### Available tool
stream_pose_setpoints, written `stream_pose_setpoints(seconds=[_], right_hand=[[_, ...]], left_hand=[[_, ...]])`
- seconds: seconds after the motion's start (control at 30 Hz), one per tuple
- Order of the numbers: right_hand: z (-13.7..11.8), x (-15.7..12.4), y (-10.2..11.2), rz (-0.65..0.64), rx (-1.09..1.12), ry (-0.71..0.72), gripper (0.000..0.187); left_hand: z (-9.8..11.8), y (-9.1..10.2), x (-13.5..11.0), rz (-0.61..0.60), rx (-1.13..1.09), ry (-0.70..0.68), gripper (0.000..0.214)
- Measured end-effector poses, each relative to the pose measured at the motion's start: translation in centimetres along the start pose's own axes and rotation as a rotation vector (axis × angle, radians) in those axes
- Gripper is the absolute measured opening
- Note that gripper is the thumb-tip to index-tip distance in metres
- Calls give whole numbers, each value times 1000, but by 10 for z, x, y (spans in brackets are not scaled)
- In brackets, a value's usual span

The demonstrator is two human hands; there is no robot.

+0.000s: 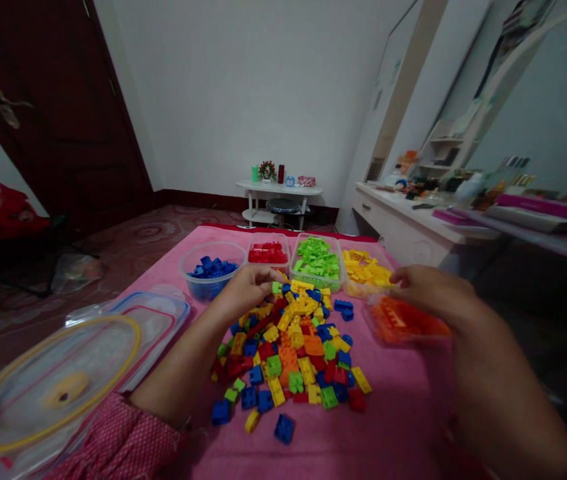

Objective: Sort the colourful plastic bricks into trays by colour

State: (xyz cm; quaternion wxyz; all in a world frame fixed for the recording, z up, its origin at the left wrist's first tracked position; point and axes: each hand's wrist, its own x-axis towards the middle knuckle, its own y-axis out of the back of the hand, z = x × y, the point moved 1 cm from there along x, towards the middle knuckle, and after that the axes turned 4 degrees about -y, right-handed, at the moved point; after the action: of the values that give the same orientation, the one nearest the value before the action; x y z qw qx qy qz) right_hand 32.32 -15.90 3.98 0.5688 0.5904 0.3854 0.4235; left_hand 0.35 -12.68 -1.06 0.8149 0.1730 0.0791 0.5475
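Left fingers (pixel 264 274) pinch a green brick (pixel 276 288) — right fingers (pixel 405 275) curl, grip unclear.

Multicoloured blocks (pixel 288 360) lie loosely heaped near five clear tubs (pixel 190 283) of single-coloured pieces (pixel 317 260), the blurred orange ones (pixel 396 320) apparently blocks.

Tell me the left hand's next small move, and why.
Probably move the lime-green block by the left hand into the clear rectangular container just beyond the mixed pile. The hand appears to be touching that block, though its grip is unclear, and the lime-green blocks in that container match its colour.
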Motion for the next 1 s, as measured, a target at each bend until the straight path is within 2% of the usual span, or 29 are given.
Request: stream_pose_setpoints(seconds=[0.1,0.2,0.27,0.33,0.43,0.53,0.63,0.77,0.9,1.0], right_hand=[[-20,-7,-5,-22,67,161,24],[-61,-29,-11,-146,209,490,14],[-87,-46,-19,-272,250,664,19],[-105,-61,-28,-340,212,745,29],[-117,-70,-39,-288,106,771,35],[-116,-67,-41,-255,108,781,25],[-114,-61,-37,-234,161,745,17],[-123,-62,-34,-173,206,689,22],[-138,-82,-31,-157,208,730,23],[-147,-103,-30,-173,153,786,24]], left_hand=[[-3,-2,1,-24,38,10,36],[-8,-1,2,-37,105,-7,39],[-12,2,3,-34,236,-40,40],[-17,5,4,-42,403,-74,40],[-21,10,4,-62,582,-88,42],[-22,12,4,-55,674,-89,41],[-21,10,4,-42,715,-110,40],[-28,0,5,-38,723,-121,37],[-45,-9,10,18,734,-89,36],[-55,-13,15,54,652,-110,33]])
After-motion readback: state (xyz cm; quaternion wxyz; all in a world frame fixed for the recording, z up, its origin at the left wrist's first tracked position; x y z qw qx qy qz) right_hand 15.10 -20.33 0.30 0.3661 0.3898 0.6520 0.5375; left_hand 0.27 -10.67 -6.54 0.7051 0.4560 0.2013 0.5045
